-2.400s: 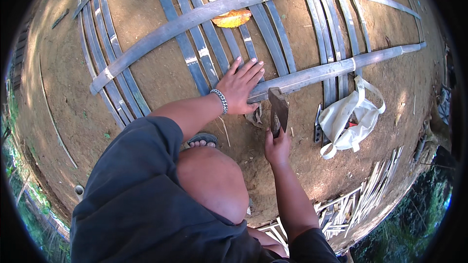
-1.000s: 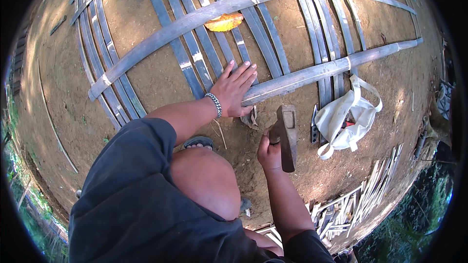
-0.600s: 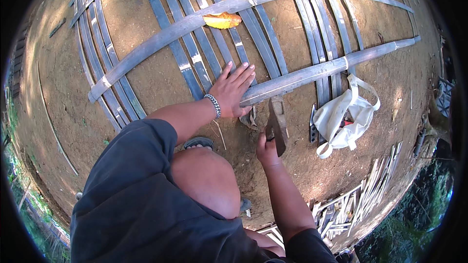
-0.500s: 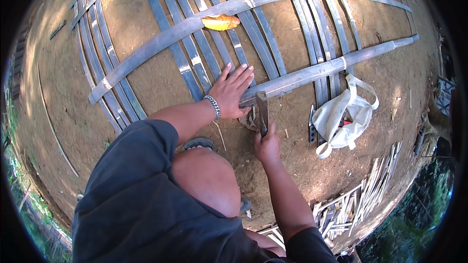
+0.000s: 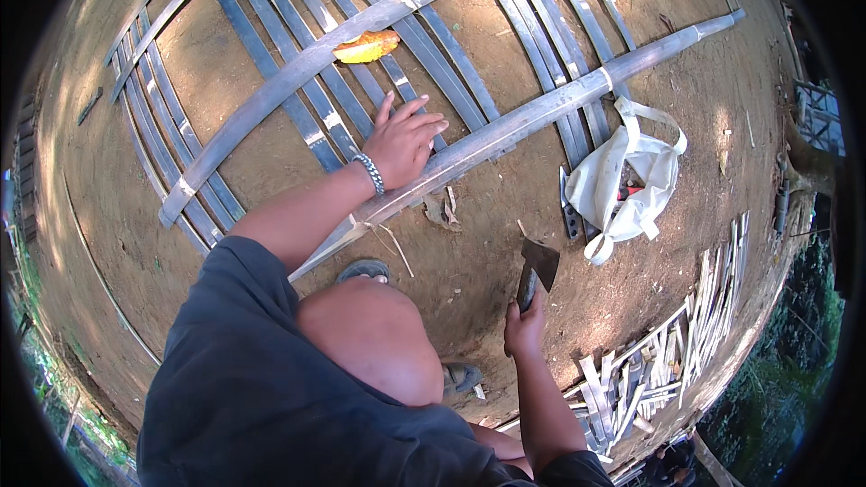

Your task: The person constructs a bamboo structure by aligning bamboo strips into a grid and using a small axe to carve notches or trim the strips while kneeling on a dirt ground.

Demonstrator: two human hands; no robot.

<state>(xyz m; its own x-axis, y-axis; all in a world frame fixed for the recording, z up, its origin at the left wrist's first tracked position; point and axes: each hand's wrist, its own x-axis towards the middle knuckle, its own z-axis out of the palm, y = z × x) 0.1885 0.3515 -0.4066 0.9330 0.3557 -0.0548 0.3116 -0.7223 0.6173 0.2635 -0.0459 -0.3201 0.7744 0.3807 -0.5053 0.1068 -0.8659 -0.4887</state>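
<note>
My left hand (image 5: 403, 140) lies over the near bamboo pole (image 5: 505, 131), fingers spread toward the dark bamboo slats (image 5: 311, 131) beyond it. Whether the palm presses on the pole is hidden. Lower right, my right hand (image 5: 525, 323) grips a hatchet (image 5: 540, 263) by its handle. The blade is raised above the bare dirt, apart from the pole. A longer curved bamboo pole (image 5: 298, 68) crosses the slats farther off. On the slats beside that pole rests a yellow-orange leaf-like piece (image 5: 365, 47).
A white cloth bag (image 5: 609, 180) sits at the right, with a dark, holed strip-like tool (image 5: 568, 207) beside it. Split bamboo strips (image 5: 645, 379) are piled at the lower right. My sandalled foot (image 5: 363, 269) stands close to the near pole.
My right hand has drawn the hatchet away from the near pole, toward the lower right, and the blade has turned. My left hand stays at the pole. The view has shifted.
</note>
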